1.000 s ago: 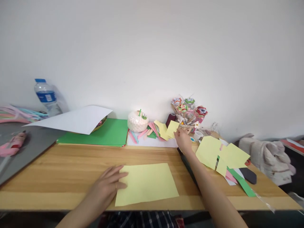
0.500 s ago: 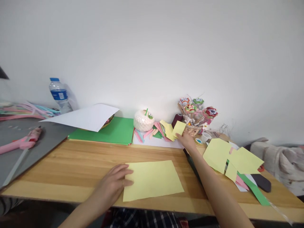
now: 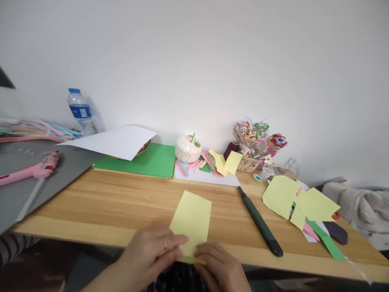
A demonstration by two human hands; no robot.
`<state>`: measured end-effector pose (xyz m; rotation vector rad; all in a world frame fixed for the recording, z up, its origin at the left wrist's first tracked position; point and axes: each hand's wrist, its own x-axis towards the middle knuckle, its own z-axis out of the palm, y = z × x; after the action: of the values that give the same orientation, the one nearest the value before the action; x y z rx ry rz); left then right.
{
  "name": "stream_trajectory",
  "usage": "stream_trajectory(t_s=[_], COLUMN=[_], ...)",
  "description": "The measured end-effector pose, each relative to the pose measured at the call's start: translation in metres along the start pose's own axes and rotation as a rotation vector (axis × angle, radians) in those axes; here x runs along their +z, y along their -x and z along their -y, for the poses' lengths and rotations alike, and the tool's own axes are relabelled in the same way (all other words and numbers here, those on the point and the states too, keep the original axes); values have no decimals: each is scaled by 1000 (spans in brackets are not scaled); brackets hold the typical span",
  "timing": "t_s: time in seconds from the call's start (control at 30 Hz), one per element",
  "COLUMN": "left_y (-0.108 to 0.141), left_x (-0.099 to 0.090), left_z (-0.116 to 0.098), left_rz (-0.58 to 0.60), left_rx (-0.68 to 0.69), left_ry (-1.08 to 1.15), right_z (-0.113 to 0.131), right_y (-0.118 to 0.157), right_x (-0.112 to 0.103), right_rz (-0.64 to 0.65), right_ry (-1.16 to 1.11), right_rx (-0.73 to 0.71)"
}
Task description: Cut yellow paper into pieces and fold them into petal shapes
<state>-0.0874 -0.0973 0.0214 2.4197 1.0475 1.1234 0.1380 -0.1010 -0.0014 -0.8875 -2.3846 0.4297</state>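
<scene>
At the lower middle of the frame, a person has a yellow sheet (image 3: 193, 215) between both hands. It lies lengthwise away from the body, the far part flat on the wooden table (image 3: 127, 202) and the near end at the table's front edge. The left hand (image 3: 152, 253), with a ring, is nearly closed, its fingers pressing on the left side of the near end. The right hand (image 3: 220, 261) is narrow also, its bent fingers gripping the near right corner.

About how far the work has come, I can say only a little. The sheet is in one piece, and I see no fold across its open middle. The near edge seems a little bent, but the fingers cover it, so I cannot tell if a crease is made. Nothing is joined to this sheet, as far as I see.

A dark green tool (image 3: 259, 225) lies unheld to the right of the hands. Farther right are yellow pieces (image 3: 281, 196), overlapping a green strip (image 3: 326, 239); these look already cut, I think. A pink glue gun (image 3: 39, 169) rests unused at the left of the frame, on a grey board (image 3: 71, 170).
</scene>
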Motion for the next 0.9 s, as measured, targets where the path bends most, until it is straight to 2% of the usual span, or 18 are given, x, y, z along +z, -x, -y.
stream_trajectory(t_s=[0.1,0.17,0.2,0.3,0.4,0.53,0.7,0.8,0.9], left_y=[-12,-23,-30,-47,-61,-80,-107,-113,-109], left_x=[-2,3,6,15,20,25,35,41,44], left_z=[14,32,42,64,72,70,71,71,71], left_rz=[35,100,146,227,276,378,510,508,438], left_rx=[-353,-463,-477,-468,-414,-315,-252,-251,-293], left_ry=[63,0,-27,-58,-32,58,131,173,255], right_z=[-2,-4,-6,-14,-23,-28,-30,-38,-51], right_y=[7,7,6,-4,-21,-33,-27,-24,-28], right_x=[-5,-6,-6,-5,-6,-9,-13,-20,-28], right_rz=[71,105,114,118,90,87,89,20,-58], right_ry=[-104,-125,-127,-85,-15,25,36,59,33], right_rx=[140,284,354,549,632,607,575,565,523])
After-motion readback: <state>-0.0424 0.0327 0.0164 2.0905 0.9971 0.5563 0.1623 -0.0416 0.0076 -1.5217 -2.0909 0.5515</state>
